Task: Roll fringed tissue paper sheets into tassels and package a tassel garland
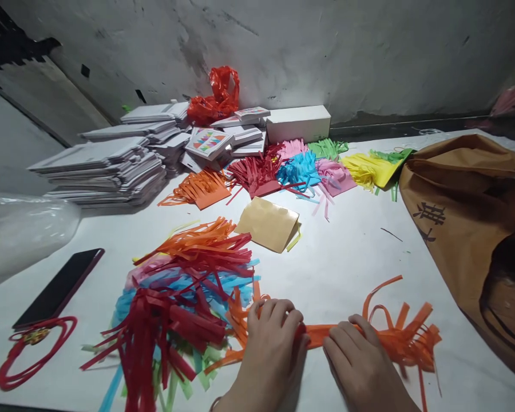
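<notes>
An orange tissue-paper tassel stretches across the white table near its front edge, its middle gathered into a narrow band. My left hand is closed over the left part of that band. Further right, my right hand grips the band too, and fringe fans out beyond it. Fingertips of both hands are partly hidden under the paper. Left of my left hand lies a heap of fringed tassels: dark red, blue, orange, with pink and green strips beneath.
A tan folded paper piece lies mid-table. Behind it runs a row of coloured fringed bundles. Stacked white packets, a red plastic bag and a white box stand by the wall. A phone lies left, a brown bag right.
</notes>
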`<action>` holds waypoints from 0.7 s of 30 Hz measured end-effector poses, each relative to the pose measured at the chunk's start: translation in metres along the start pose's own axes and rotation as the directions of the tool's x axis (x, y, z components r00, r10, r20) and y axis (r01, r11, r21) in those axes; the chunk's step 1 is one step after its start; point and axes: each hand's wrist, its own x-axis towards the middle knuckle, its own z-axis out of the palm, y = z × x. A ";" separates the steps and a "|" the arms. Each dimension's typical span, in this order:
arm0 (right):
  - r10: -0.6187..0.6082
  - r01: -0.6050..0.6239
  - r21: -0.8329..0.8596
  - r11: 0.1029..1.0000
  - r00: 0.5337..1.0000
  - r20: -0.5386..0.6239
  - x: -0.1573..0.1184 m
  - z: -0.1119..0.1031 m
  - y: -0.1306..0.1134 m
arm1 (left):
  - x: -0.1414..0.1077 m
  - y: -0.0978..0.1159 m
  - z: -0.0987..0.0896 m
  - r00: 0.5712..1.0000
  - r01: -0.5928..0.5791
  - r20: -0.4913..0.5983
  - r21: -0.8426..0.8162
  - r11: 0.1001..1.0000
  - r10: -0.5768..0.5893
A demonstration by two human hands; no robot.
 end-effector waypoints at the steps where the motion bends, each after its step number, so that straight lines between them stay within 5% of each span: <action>1: 0.014 -0.014 0.002 1.000 1.000 0.005 0.000 0.001 0.000 | -0.002 0.000 -0.001 0.998 -0.062 -0.034 -0.037 0.997 0.061; 4: 0.064 -0.061 0.071 0.996 0.997 -0.032 0.001 0.003 -0.002 | -0.009 -0.003 0.002 0.980 -0.184 -0.093 -0.064 0.981 0.178; 10: 0.044 -0.046 0.066 0.997 0.999 0.024 -0.003 0.002 -0.002 | -0.017 -0.014 0.015 0.974 -0.214 -0.105 -0.138 0.967 0.200; 15: 0.162 -0.164 0.094 0.982 0.986 0.031 -0.013 -0.007 0.014 | -0.021 -0.019 0.011 0.984 -0.162 -0.106 -0.229 0.960 0.141; 21: 0.253 -0.253 -0.019 0.967 0.958 0.133 -0.011 -0.007 0.024 | -0.019 -0.008 0.000 0.995 -0.047 -0.099 -0.145 0.988 0.033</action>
